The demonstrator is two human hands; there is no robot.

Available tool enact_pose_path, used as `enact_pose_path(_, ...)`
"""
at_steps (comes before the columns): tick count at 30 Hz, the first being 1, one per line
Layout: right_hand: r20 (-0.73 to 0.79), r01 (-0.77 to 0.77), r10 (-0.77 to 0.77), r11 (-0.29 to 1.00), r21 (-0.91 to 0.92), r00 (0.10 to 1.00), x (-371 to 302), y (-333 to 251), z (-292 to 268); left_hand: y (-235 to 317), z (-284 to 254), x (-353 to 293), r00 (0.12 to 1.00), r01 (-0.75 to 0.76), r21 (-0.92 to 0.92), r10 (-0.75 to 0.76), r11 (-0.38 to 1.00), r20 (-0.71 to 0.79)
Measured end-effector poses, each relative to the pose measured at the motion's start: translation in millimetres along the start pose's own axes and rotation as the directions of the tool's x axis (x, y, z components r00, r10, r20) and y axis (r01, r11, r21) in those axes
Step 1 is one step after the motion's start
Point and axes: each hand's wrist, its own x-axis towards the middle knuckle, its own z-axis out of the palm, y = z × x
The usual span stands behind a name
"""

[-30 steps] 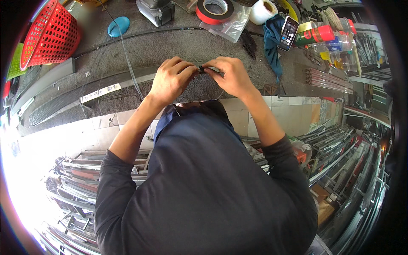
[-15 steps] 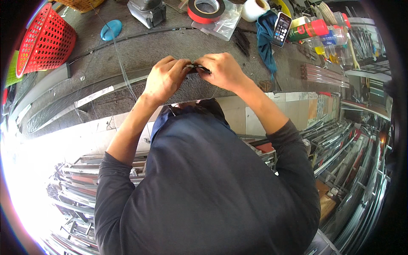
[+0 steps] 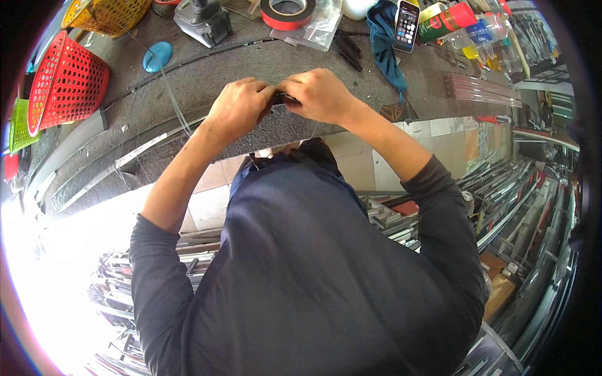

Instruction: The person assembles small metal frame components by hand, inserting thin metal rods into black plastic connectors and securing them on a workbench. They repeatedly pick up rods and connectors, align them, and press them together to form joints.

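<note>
Over the near part of a dark carpeted workbench (image 3: 207, 72), my two hands meet at the fingertips. My left hand (image 3: 241, 106) is closed, with its fingers curled round one end of a small dark strip-like piece (image 3: 287, 98). My right hand (image 3: 318, 94) pinches the other end of that piece between thumb and fingers. Most of the piece is covered by my fingers, so its exact kind does not show. Several similar short black pieces (image 3: 348, 50) lie on the bench beyond my right hand.
Red (image 3: 70, 81) and yellow baskets (image 3: 116, 15) stand left, near a blue disc (image 3: 157, 57). Farther back are a power-tool battery base (image 3: 204, 26), a red-and-black tape roll (image 3: 287, 17), a blue cloth (image 3: 384, 53), a phone (image 3: 406, 26) and bottles (image 3: 448, 22). Metal profiles (image 3: 514, 207) fill the floor behind.
The view has shifted a little, so the bench things sit slightly differently. My hands stay together on the dark piece, with the fingers closed more tightly over it.
</note>
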Motion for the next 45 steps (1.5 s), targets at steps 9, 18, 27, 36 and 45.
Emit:
enact_pose_path(9, -0.046, -0.039, 0.037, 0.998, -0.039, 0.998, -4.4, 0.4, 4.4, -5.3, -2.2, 2.3, 0.996, -0.002, 0.049, -0.002, 0.999, 0.086)
enact_pose_path(18, 0.023, 0.078, -0.077, 0.995, -0.065, 0.997, -5.3, 12.7, 8.8, -1.0, -7.3, 4.0, 0.999, -0.05, -0.017, 0.05, 0.999, 0.005)
enact_pose_path(27, 0.099, 0.154, -0.15, 0.987, -0.041, 0.984, -1.9, 18.7, 6.3, -5.0, -6.5, 6.0, 0.995, -0.092, -0.072, 0.094, 0.993, 0.025)
enact_pose_path(36, 0.055, 0.017, -0.02, 0.999, 0.045, 0.998, 10.0, 27.6, -2.6, -37.4, -9.9, 18.3, 0.984, 0.107, -0.373, -0.045, 0.922, 0.172)
enact_pose_path(45, 0.105, -0.026, 0.001, 0.971, 0.237, 0.994, 20.1, 30.6, -9.1, -48.6, -1.0, 5.1, 0.967, 0.188, -0.359, -0.11, 0.914, 0.228)
